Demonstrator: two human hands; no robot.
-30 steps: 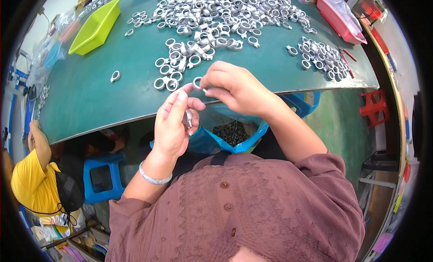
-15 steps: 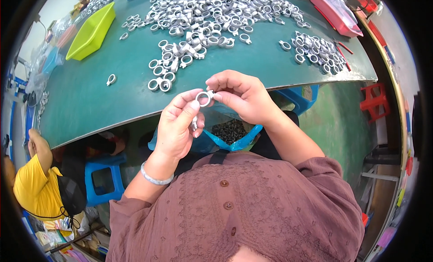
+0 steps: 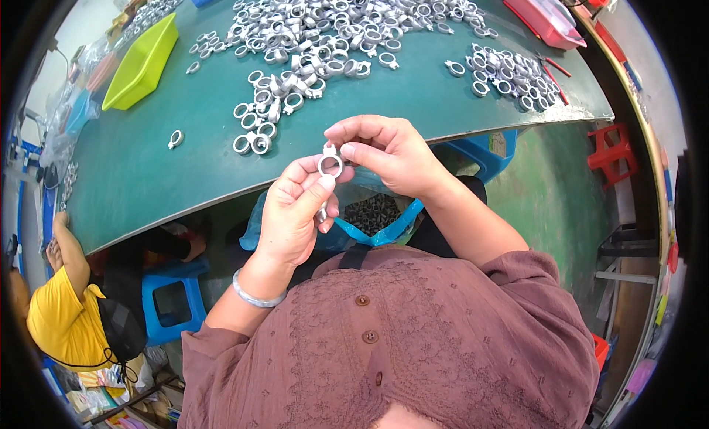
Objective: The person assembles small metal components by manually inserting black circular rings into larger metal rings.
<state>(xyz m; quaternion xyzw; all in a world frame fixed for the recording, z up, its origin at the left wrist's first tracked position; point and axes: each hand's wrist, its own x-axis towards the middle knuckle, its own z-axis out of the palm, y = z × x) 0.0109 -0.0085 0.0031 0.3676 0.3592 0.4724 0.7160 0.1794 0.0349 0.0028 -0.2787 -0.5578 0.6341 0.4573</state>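
Metal ring [image 3: 330, 155], lug [image 3: 329, 148] pointing away, held near the worktop [image 3: 199, 163] edge. Left hand [image 3: 295, 207] pinches the near rim; right hand [image 3: 388, 155] at the lug, its grip unclear. Best keep rim steady, lug accessible.

The left forearm [image 3: 255, 288] enters from eight o'clock; its hand [image 3: 284, 215] sits at nine, thumb pinched toward one o'clock, lower fingers curled. The right forearm [image 3: 473, 215] comes from four; its hand [image 3: 395, 159] is at one, fingers bent, thumb aimed toward ten. Both hands nearly meet.
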